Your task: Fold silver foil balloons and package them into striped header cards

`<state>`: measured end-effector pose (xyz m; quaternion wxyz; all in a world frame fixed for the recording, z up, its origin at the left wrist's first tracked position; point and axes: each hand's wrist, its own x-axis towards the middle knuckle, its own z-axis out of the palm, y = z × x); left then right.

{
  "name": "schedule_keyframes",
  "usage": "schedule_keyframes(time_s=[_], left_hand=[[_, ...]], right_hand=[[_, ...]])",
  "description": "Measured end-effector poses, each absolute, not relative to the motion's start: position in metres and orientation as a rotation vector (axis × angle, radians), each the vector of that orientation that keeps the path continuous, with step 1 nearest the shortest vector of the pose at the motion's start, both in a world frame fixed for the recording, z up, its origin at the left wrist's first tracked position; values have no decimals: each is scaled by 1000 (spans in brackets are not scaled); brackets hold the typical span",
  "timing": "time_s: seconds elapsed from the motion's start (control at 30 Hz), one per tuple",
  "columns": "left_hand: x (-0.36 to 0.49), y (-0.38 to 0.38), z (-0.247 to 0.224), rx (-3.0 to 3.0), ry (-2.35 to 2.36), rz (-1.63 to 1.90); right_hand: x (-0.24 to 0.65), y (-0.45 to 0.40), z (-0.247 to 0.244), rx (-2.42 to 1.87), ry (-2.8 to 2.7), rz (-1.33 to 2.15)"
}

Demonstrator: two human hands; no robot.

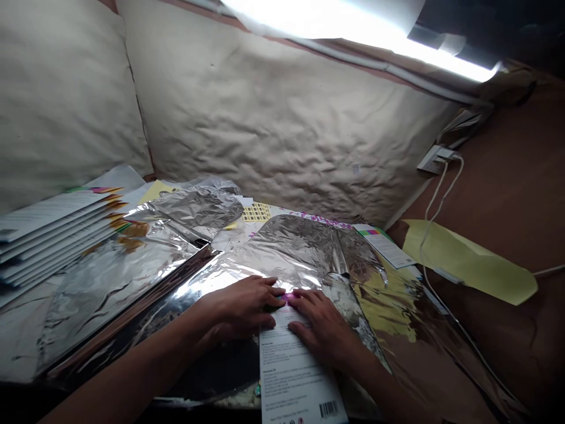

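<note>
Running lengthwise from lower centre to bottom edge, barcode (329, 408) end lowermost: printed card (291, 371), its top touched by left hand (249, 301) and right hand (325, 325), finger grip indeterminable.

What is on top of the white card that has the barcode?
The left hand and right hand partly cover the far end of the white card. A pink strip shows between them; printed text and a barcode show nearer. Whatever lies beneath the hands is hidden.
</note>
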<state>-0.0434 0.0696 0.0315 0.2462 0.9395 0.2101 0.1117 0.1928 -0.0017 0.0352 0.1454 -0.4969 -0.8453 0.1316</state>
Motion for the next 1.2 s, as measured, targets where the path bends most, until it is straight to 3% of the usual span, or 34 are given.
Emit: schedule_keyframes(time_s=[0.27,0.43,0.53,0.67,0.73,0.93,1.2], left_hand=[[-32,61,29,2519,1085,389],[-28,60,25,2309,1204,460],[-29,64,24,2086,1135,492],[-26,66,28,1573,943,662],[-24,66,30,1305,862,741],[-18,70,26,1143,753,915],[-20,69,32,1513,902,968]], right_hand=[[192,-14,12,-1477,-2358,290],[199,-7,2,-1487,-2114,425],[209,11,8,-1548,-1841,700],[215,33,27,-1338,-1490,1358],[212,38,34,-1224,-1378,1452],[195,46,40,-1202,-1471,1143],[174,57,88,-1384,-2220,803]])
